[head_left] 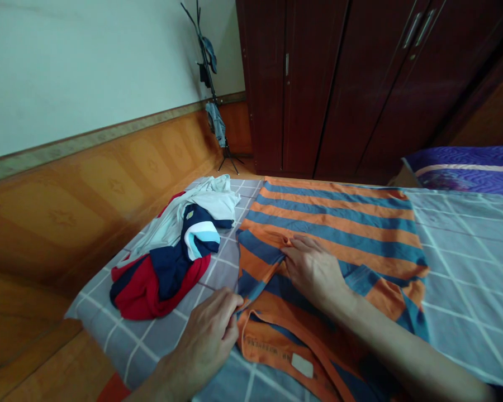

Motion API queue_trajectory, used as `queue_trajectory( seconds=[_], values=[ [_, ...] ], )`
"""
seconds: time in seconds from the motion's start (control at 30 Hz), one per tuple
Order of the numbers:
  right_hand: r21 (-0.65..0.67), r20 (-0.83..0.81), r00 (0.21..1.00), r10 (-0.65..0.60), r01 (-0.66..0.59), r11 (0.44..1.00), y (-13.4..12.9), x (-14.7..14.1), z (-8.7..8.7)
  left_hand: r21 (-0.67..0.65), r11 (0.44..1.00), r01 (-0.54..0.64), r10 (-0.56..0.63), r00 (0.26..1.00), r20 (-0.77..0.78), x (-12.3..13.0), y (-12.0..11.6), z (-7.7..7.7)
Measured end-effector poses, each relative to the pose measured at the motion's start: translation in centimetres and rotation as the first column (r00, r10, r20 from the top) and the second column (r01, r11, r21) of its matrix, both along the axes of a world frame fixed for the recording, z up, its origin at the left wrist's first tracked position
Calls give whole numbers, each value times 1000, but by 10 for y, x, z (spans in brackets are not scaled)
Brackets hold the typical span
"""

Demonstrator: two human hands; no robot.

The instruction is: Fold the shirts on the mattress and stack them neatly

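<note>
An orange and blue-grey striped shirt [339, 223] lies spread on the bed, its collar and white label toward me. My left hand [212, 335] pinches the shirt's edge beside the collar, at the left. Farther up, my right hand [314, 271] has its fingers closed on the sleeve fabric near the shirt's left side. The right forearm crosses over the lower part of the shirt and hides some of it. The other sleeve lies folded over the shirt's right side.
A heap of red, navy and white clothes [167, 273] rests on the checked bedsheet [465, 251] at the left. Beyond the bed stand a dark red wardrobe [310, 84] and a coat rack [212, 84]. Purple bedding [465, 162] lies at the right.
</note>
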State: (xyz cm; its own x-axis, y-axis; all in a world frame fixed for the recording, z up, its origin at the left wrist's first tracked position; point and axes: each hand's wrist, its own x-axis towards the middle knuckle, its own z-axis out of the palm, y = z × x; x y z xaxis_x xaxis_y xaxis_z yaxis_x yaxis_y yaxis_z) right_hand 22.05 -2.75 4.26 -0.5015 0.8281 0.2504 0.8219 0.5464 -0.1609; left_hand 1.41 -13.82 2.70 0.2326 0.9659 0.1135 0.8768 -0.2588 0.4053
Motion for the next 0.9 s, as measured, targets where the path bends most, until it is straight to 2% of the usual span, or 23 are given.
queue_trajectory(
  seconds=[0.1,0.17,0.37,0.57,0.7,0.8,0.9],
  values=[
    [-57,209,978,1,11,998,-4,1,6,-48,998,45,-46,999,-17,-1,-3,4],
    [-34,259,966,1,8,999,-8,1,8,-68,996,63,-64,998,-25,-1,-4,6],
    [62,302,953,2,-22,998,-9,3,7,-56,995,77,-80,996,-51,5,-5,12],
    [172,236,972,-4,-38,984,-1,10,5,-1,1000,-23,23,1000,19,13,-8,10],
    [111,293,956,-32,-1,994,-2,11,6,94,995,-41,36,998,59,16,-15,3],
    [97,197,980,10,-30,995,-14,5,16,163,986,-22,16,999,33,16,-19,-1],
    [-110,128,983,131,-117,987,-33,-6,29,181,983,-27,30,1000,-11,15,-21,-3]
  ],
)
